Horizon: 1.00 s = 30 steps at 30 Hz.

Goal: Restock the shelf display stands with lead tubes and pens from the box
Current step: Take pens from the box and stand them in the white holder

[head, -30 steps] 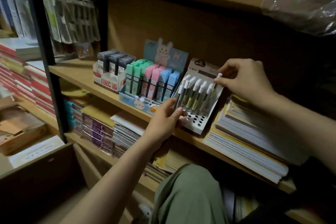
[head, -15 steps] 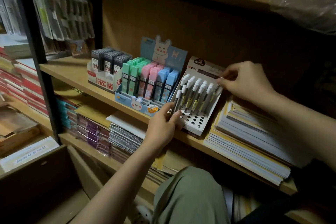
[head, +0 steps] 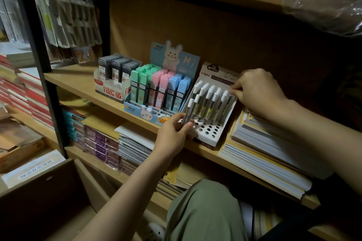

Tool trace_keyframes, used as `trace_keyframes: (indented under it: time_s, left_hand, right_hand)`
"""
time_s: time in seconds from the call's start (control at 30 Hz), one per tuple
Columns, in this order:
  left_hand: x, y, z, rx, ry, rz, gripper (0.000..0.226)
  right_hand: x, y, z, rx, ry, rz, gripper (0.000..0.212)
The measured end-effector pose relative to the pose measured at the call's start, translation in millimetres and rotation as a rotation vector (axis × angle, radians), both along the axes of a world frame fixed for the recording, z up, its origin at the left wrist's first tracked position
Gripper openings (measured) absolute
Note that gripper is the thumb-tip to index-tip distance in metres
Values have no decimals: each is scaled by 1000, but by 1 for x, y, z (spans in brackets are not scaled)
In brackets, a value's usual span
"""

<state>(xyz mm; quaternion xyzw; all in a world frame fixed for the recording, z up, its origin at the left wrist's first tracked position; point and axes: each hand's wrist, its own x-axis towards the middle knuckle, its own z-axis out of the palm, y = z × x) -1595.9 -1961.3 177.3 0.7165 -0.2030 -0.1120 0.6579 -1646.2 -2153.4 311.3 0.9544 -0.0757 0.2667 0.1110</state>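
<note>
White-capped pens (head: 210,103) stand in rows in a tilted white stand (head: 210,131) at the shelf's (head: 78,82) front edge, its lowest holes unfilled. One pen (head: 188,110) at the stand's left edge is pinched at its lower end by the left hand (head: 173,136). The right hand (head: 256,92) has its fingers curled on the cap of a pen at the stand's upper right corner. Just left of the stand, a bunny stand (head: 156,94) holds green, pink and blue lead tubes (head: 159,90); beside that a box of dark tubes (head: 117,70). Stacked paper (head: 274,152) lies right of the white stand.
</note>
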Motion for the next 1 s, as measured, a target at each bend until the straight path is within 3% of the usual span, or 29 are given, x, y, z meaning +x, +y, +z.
trace_keyframes:
  time_s: [0.13, 0.27, 0.37, 0.43, 0.53, 0.63, 0.73, 0.8, 0.9, 1.0]
  left_hand:
    - [1, 0, 0, -14, 9, 2, 11]
    - [-2, 2, 4, -25, 23, -6, 10]
    - [-6, 8, 9, -172, 76, -120, 13]
    - [-9, 10, 14, -333, 205, -302, 23]
    - [-11, 6, 24, -455, 332, -476, 27]
    - [-13, 0, 30, -499, 373, -579, 29]
    - [-12, -1, 30, -528, 411, -684, 32]
    - [-11, 0, 29, -543, 433, -743, 32]
    - [-9, 0, 28, -485, 387, -712, 31]
    - [-9, -3, 24, -324, 272, -469, 24]
  right_hand:
    - [1, -2, -3, 262, -3, -50, 15]
    - [-4, 4, -11, 188, 28, -47, 10]
    - [-8, 5, -4, 187, -21, -38, 29]
    - [-14, 13, 8, 360, -82, 50, 32]
    - [-21, 35, 16, 748, 68, 213, 25]
    - [-23, 46, 9, 798, 86, 255, 29]
    - [-24, 45, 9, 976, 59, 299, 37]
    - [-26, 44, 11, 1020, 72, 340, 30]
    - [-27, 40, 12, 996, 23, 335, 23]
    - [-28, 31, 18, 893, -37, 282, 20]
